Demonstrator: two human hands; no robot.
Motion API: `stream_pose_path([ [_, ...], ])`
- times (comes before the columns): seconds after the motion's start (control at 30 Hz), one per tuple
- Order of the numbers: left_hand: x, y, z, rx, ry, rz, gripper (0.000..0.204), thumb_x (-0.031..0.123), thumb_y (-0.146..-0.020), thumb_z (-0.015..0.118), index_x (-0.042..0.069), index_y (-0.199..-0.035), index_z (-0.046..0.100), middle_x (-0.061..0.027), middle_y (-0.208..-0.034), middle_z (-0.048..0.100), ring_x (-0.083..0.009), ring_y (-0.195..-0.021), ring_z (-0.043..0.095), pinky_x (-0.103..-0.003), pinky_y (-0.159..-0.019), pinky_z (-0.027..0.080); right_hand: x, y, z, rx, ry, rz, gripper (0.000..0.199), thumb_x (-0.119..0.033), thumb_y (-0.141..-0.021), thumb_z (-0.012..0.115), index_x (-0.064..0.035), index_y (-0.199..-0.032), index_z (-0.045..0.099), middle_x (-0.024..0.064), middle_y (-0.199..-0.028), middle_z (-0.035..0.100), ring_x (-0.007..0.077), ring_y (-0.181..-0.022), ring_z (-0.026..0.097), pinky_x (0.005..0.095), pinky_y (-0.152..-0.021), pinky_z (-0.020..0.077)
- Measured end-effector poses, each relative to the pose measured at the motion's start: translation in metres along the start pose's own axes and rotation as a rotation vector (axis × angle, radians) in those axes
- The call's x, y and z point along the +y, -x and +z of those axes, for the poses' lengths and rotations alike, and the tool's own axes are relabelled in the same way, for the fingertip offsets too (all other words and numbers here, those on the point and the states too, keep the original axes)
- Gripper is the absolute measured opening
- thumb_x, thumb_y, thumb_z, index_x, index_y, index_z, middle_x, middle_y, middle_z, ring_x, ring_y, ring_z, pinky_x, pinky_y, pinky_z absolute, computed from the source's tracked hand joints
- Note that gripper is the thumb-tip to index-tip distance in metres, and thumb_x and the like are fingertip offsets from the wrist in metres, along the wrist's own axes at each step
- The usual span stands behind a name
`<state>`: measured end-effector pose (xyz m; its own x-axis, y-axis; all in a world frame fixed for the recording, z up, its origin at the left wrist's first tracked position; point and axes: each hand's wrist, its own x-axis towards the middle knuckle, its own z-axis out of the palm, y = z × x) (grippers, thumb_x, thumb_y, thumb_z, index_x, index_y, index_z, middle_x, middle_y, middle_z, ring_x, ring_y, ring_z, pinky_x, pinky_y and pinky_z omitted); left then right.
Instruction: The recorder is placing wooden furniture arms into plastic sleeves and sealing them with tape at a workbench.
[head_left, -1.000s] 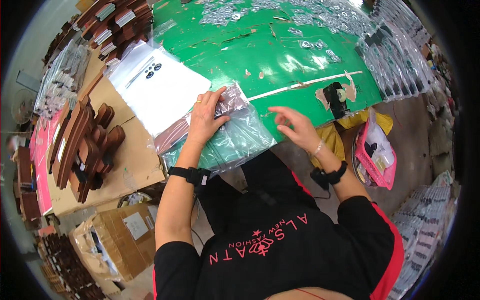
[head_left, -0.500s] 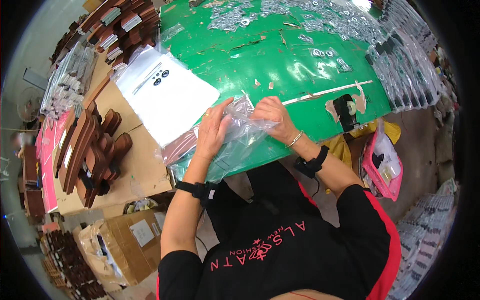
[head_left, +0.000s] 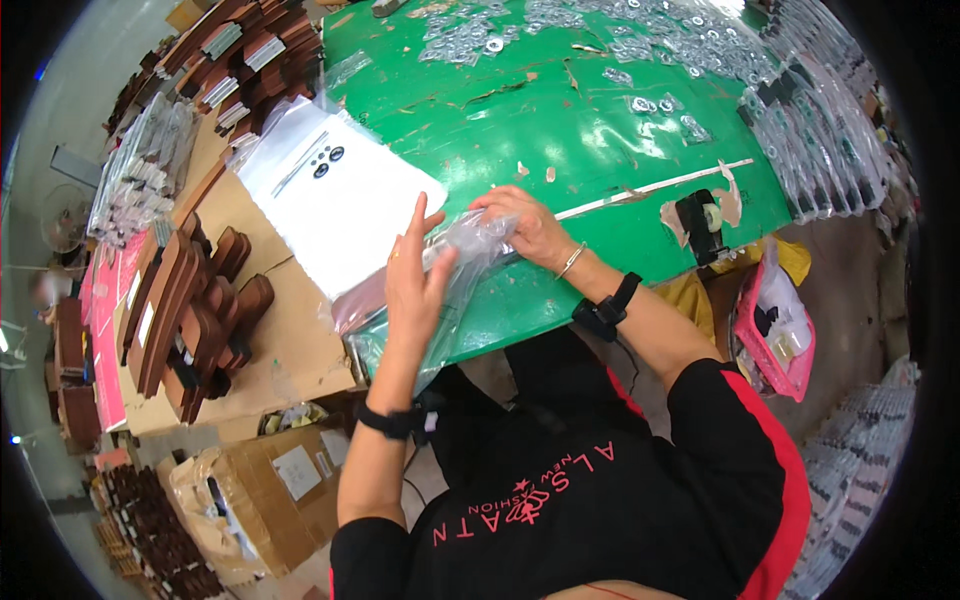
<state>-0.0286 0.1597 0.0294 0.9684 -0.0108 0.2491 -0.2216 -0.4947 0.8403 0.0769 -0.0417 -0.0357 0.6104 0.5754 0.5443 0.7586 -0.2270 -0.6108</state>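
A clear plastic bag (head_left: 462,275) lies at the near edge of the green table, with a flat brown piece (head_left: 362,303) showing at its left end. My right hand (head_left: 528,230) is closed on the bag's bunched upper right end. Beside it, my left hand (head_left: 413,278) rests against the bag with fingers stretched and apart. Just beyond my left hand lies a stack of white plastic sheets or bags (head_left: 350,205). On it are black rings (head_left: 328,162) and thin rods (head_left: 298,165).
Curved brown wooden pieces (head_left: 180,310) are piled on cardboard at left. Small clear packets (head_left: 680,40) cover the table's far side. At right are a tape dispenser (head_left: 703,225), bagged parts (head_left: 815,150) and a pink basket (head_left: 803,355). A cardboard box (head_left: 240,500) stands below.
My right hand has pulled the bag's end slightly left and nearer, bunching it. My left hand's fingers have straightened and spread away from the plastic.
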Motion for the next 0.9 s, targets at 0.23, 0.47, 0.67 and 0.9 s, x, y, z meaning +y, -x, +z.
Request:
stream_pose_path([
  [0.23,0.000,0.119,0.002,0.242,-0.902,0.060,0.060,0.011,-0.083,0.070,0.008,-0.139,0.050,-0.0163,-0.119,0.063,-0.0339,-0.106,0.059,-0.043,-0.092,0.045,0.000,0.002,0.007,0.061,0.026,-0.020,0.021,-0.012,-0.086,0.060,-0.0035,-0.104,0.064,0.0083,-0.119,0.065,0.0329,-0.114,0.057,0.0409,-0.101,0.0455],
  [0.47,0.007,0.080,-0.083,0.433,-1.068,-0.150,0.026,0.002,-0.085,0.059,0.009,-0.108,0.068,-0.0062,-0.093,0.068,-0.0275,-0.080,0.061,-0.042,-0.071,0.046,-0.011,0.023,-0.002,0.103,0.099,-0.035,0.028,-0.010,-0.079,0.067,-0.0044,-0.107,0.065,0.0094,-0.113,0.067,0.0305,-0.110,0.058,0.0409,-0.096,0.0476],
  [0.67,0.068,0.038,-0.031,0.385,-0.663,0.251,0.051,0.007,-0.080,0.072,0.009,-0.129,0.059,-0.0166,-0.125,0.062,-0.0342,-0.115,0.058,-0.042,-0.096,0.047,-0.023,0.035,0.001,0.176,0.111,0.069,0.029,-0.014,-0.082,0.066,-0.0038,-0.109,0.064,0.0103,-0.114,0.066,0.0307,-0.110,0.058,0.0412,-0.096,0.0470],
  [0.9,0.025,0.015,0.056,0.170,-0.719,0.222,0.092,0.007,-0.072,0.076,0.017,-0.153,0.034,-0.0100,-0.156,0.036,-0.0305,-0.146,0.030,-0.051,-0.116,0.025,-0.032,0.030,-0.001,0.166,0.129,0.052,0.030,-0.015,-0.082,0.066,-0.0037,-0.109,0.063,0.0095,-0.113,0.066,0.0305,-0.110,0.058,0.0414,-0.095,0.0472],
])
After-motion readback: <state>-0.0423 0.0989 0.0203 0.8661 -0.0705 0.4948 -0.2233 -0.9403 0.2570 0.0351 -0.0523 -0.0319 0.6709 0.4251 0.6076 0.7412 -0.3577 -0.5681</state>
